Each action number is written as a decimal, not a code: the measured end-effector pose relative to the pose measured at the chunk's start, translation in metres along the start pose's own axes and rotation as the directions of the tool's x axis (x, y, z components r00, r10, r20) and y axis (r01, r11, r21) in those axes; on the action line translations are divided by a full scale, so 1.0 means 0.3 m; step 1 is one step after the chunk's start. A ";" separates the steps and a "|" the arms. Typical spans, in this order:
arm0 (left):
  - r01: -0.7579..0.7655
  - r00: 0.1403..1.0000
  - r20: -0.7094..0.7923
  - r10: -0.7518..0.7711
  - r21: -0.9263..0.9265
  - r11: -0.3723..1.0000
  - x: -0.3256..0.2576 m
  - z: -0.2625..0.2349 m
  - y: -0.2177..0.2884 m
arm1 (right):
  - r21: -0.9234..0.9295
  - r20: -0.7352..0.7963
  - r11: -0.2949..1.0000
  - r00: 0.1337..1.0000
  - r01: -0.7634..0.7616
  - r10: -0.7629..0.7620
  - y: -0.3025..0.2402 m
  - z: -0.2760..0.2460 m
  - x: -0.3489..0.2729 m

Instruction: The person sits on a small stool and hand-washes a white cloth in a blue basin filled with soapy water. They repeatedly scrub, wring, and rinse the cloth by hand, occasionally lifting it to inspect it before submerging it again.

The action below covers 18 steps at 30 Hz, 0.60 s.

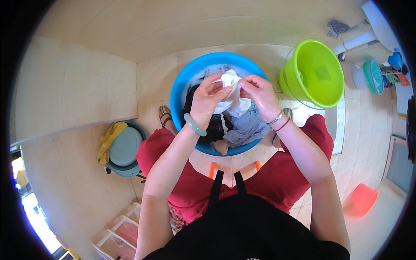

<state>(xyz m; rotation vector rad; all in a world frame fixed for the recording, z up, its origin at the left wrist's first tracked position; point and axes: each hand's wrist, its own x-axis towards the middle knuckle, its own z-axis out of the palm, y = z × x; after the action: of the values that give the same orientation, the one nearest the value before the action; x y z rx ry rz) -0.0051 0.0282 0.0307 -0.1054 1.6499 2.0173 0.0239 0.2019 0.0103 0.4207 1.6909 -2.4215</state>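
Both hands hold up a wet white cloth [234, 96] above a round blue basin [177, 97]. My left hand [209, 96], with a pale green bangle at its wrist, pinches the cloth's left side between thumb and fingers. On the other side, my right hand [260, 93] grips the upper right edge; a bracelet and a red string circle that wrist. The cloth hangs in folds between them, and its exact kind cannot be made out. Below, in sudsy water, lie black clothes [215, 129] and a grey-blue garment [249, 125]. A beige piece [220, 147] lies at the near rim.
A lime-green bucket [318, 73] stands right of the basin. At left, a yellow cloth [111, 141] drapes over a grey-green tub [125, 147]. A pink-red bucket [365, 199] sits at far right, a white rack [115, 238] at lower left. Tiled walls enclose the floor.
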 end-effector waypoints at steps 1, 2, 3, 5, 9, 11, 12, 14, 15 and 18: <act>0.021 0.999 -0.036 -0.017 0.124 0.992 0.015 -0.029 -0.009 | 0.017 0.000 1.000 1.000 0.009 -0.009 0.007 0.010 0.006; 0.047 0.997 -0.073 -0.030 0.244 0.969 0.028 -0.057 -0.018 | 0.034 -0.001 0.999 1.000 0.018 -0.018 0.014 0.020 0.013; 0.040 0.994 -0.108 -0.014 0.241 0.970 0.031 -0.084 -0.026 | -0.016 -0.013 0.999 0.999 0.035 -0.035 0.020 0.031 0.023; -0.025 0.988 -0.145 0.050 0.170 0.985 0.036 -0.137 -0.042 | -0.070 -0.045 0.996 0.997 0.064 -0.067 0.041 0.035 0.044; 0.019 0.996 -0.087 -0.001 0.201 0.979 0.022 -0.177 -0.079 | -0.003 -0.045 1.000 0.999 0.009 -0.009 0.030 0.066 0.050; 0.051 0.998 -0.040 -0.041 0.282 0.958 0.002 -0.150 -0.077 | 0.086 -0.045 0.996 0.999 -0.007 0.011 0.018 0.088 0.050; 0.041 0.999 0.020 -0.048 0.261 0.964 -0.002 -0.147 -0.064 | 0.128 -0.039 0.992 0.999 -0.011 0.016 0.014 0.095 0.051; 0.031 1.000 -0.007 -0.030 0.267 0.963 0.013 -0.162 -0.097 | 0.215 -0.011 0.976 1.000 -0.017 0.019 0.002 0.111 0.047; 0.028 1.000 -0.003 -0.028 0.243 0.970 0.018 -0.178 -0.108 | 0.261 0.010 0.965 1.000 -0.018 0.016 -0.005 0.117 0.043; 0.005 1.000 -0.010 -0.004 0.133 0.991 0.040 -0.188 -0.108 | 0.283 0.008 0.959 1.000 -0.028 0.026 -0.015 0.106 0.054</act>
<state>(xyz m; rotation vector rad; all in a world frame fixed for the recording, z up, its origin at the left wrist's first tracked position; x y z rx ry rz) -0.0160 -0.0166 -0.0169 -0.0714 1.7838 1.8997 0.0028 0.1743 0.0193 0.4708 1.3271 -2.6500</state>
